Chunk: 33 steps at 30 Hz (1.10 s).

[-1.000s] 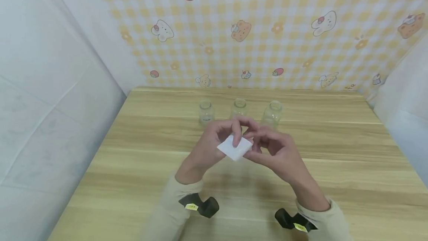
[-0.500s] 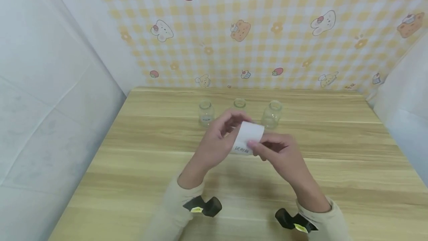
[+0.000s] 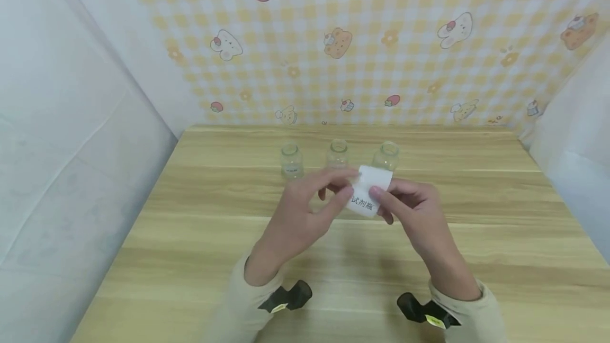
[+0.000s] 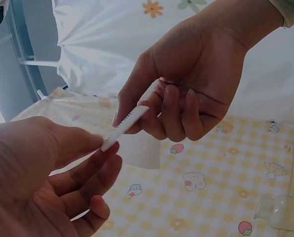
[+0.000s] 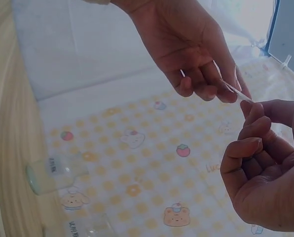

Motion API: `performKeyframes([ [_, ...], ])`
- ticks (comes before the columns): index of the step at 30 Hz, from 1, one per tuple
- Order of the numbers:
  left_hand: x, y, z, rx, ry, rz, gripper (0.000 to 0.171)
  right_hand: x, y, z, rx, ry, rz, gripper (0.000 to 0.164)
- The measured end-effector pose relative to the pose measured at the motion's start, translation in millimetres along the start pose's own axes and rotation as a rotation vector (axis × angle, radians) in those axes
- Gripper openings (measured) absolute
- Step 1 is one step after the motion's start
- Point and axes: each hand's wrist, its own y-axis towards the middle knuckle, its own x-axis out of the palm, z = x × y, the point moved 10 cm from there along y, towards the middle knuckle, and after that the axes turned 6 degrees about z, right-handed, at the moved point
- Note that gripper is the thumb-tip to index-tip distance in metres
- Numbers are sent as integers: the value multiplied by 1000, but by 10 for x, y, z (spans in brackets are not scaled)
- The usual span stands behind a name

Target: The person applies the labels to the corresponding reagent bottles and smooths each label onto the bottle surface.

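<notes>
A white paper label (image 3: 364, 187) with black printed characters is held up between the two hands over the table. My right hand (image 3: 419, 216) pinches its right side, thumb on the printed face. At the opposite edge, the left hand (image 3: 300, 210) pinches the label between thumb and index finger, as the left wrist view shows. In that view a thin pale sheet (image 4: 141, 152) hangs below the label; whether it is joined to it I cannot tell. Behind the hands stand three clear glass bottles: left (image 3: 292, 162), middle (image 3: 338, 155) and right (image 3: 387, 156), the last two partly hidden.
The left bottle bears a small printed label. In the right wrist view, two bottles (image 5: 58, 174) carry labels. The wooden table (image 3: 190, 200) ends at a yellow checked cloth (image 3: 286, 41) behind, with white sheeting (image 3: 71, 120) at the sides.
The label has turned from a blank, tilted side to its printed face and moved right. My right thumb now lies on it; the left hand has shifted to its left edge.
</notes>
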Motion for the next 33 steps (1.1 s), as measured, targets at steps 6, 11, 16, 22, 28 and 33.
performKeyframes([
  [6,-1,-7,35,60,20,-3,27,58,-7,-59,-75,47,-80,31],
  [11,-17,-11,-12,30,9,10,25,92,-27,-66,-86,107,-123,32],
  [16,-26,-20,-52,-5,26,20,22,66,-29,-38,-32,127,-91,32],
  [22,-43,-19,-64,-16,65,41,17,-1,-31,2,44,62,-3,25],
  [28,-38,-10,-63,-1,70,39,12,-28,-28,12,57,21,36,22],
  [33,-56,-7,-25,61,89,60,15,-42,-22,40,77,6,59,21],
])
